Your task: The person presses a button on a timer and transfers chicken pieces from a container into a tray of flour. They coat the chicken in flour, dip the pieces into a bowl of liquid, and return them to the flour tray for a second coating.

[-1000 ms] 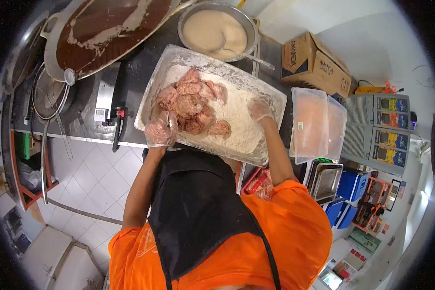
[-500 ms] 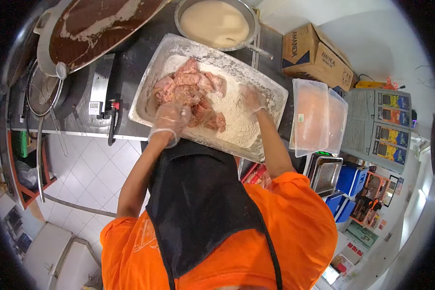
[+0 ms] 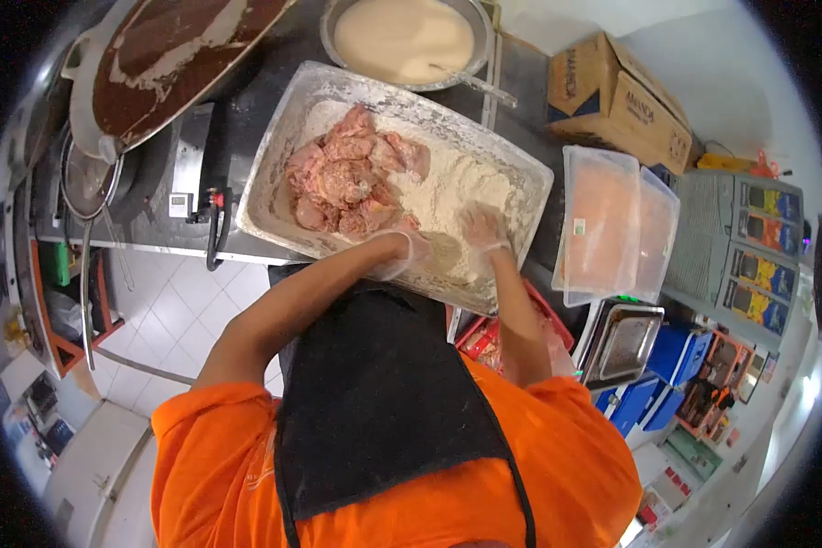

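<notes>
A large metal tray point(image 3: 279, 128) holds white flour point(image 3: 457, 187) and a pile of raw chicken pieces point(image 3: 342, 173) on its left half. Both my hands wear thin clear gloves. My left hand point(image 3: 404, 250) reaches across my body to the near edge of the pile, its fingers curled over a chicken piece in the flour. My right hand point(image 3: 482, 228) lies just to its right, pressed flat into the flour with fingers apart. The hands are almost touching.
A steel bowl of pale batter point(image 3: 402, 36) stands behind the tray. A big pot of dark oil point(image 3: 169, 50) is at the back left. Lidded plastic containers point(image 3: 603, 224) and a cardboard box point(image 3: 621, 96) are to the right. Below the counter sit a metal pan point(image 3: 626, 342) and blue crates point(image 3: 653, 356).
My left hand has moved from the left rim across the chicken pile to the near middle of the tray. My right hand came down toward the near edge, beside the left.
</notes>
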A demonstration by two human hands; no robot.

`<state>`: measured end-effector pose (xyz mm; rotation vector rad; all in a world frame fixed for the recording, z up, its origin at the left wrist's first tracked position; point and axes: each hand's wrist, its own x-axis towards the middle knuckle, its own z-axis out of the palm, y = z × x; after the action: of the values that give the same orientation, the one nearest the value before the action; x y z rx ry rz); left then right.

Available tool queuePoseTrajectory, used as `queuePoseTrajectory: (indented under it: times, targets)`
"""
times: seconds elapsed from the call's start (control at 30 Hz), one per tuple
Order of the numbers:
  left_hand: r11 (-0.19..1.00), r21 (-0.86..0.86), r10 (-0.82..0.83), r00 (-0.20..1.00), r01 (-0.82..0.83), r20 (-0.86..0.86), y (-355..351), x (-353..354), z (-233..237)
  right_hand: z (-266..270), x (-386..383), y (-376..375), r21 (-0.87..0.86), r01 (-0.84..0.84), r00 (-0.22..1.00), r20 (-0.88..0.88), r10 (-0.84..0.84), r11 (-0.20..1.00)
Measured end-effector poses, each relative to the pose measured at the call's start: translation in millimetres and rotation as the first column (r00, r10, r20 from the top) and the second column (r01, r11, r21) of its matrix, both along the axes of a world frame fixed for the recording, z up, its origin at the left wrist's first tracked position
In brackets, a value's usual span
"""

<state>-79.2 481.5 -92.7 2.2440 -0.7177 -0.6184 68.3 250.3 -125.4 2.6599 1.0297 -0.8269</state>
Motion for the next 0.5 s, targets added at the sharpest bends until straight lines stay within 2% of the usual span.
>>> queuePoseTrajectory:
  times: [0.03, 0.07, 0.1, 0.13, 0.2, 0.23, 0.3, 0.33, 0.37, 0.4, 0.43, 0.47, 0.5]
  targets:
    - [0.999, 0.006, 0.05, 0.992, -0.049, -0.114, -24.1, 4.8, -17.5, 12.7, -6.6, 6.1, 0.015, -0.024, 1.0, -0.002, 0.024, 1.0]
    - [0.994, 0.015, 0.105, 0.968, -0.104, -0.227, -47.2, 12.2, -28.4, 44.5, -17.0, 13.6, 0.02, -0.139, 0.989, 0.055, 0.137, 0.99]
    - [0.991, 0.03, 0.135, 0.963, -0.132, -0.233, -39.4, 10.4, -25.4, 64.8, -27.3, 17.9, 0.019, -0.25, 0.963, 0.11, 0.247, 0.968]
    - [0.983, 0.049, 0.182, 0.956, -0.175, -0.229, -43.6, 12.6, -18.2, 69.4, -32.6, 19.0, 0.034, -0.271, 0.958, 0.106, 0.266, 0.962]
    - [0.964, 0.086, 0.265, 0.943, -0.252, -0.2, -56.6, 18.4, -0.5, 76.2, -31.8, 21.8, 0.128, -0.182, 0.979, -0.069, 0.191, 0.975]
    - [0.954, 0.099, 0.298, 0.937, -0.284, -0.181, -72.6, 32.0, 10.9, 77.9, -36.0, 22.0, 0.138, -0.192, 0.978, -0.06, 0.201, 0.972]
    - [0.931, 0.122, 0.358, 0.924, -0.343, -0.133, -77.5, 34.8, 27.7, 77.6, -42.9, 23.4, 0.231, 0.009, 1.0, -0.007, -0.007, 0.973]
    - [0.919, 0.129, 0.387, 0.915, -0.373, -0.112, -76.2, 40.3, 34.6, 64.1, -46.7, 18.7, 0.239, -0.001, 1.0, 0.0, 0.001, 0.971]
    - [0.905, 0.135, 0.418, 0.903, -0.405, -0.095, -71.2, 35.9, 40.4, 26.0, -50.2, 6.9, 0.44, 0.192, 0.981, -0.121, -0.154, 0.877]
    - [0.888, 0.139, 0.451, 0.889, -0.438, -0.082, -66.3, 29.8, 46.1, -23.6, -49.4, -5.7, 0.588, 0.382, 0.923, -0.274, -0.269, 0.713]
    - [0.87, 0.143, 0.484, 0.872, -0.472, -0.071, -63.2, 26.1, 52.9, -96.0, -22.8, -35.4, 0.497, 0.465, 0.856, -0.464, -0.229, 0.733]
    - [0.849, 0.148, 0.519, 0.853, -0.507, -0.056, -59.4, 40.7, 58.5, -55.6, -47.8, -31.8, 0.501, 0.451, 0.86, -0.464, -0.211, 0.738]
    - [0.826, 0.152, 0.554, 0.831, -0.543, -0.039, -56.1, 24.1, 64.4, -18.9, -43.3, -9.8, 0.347, 0.74, 0.647, -0.604, -0.466, 0.577]
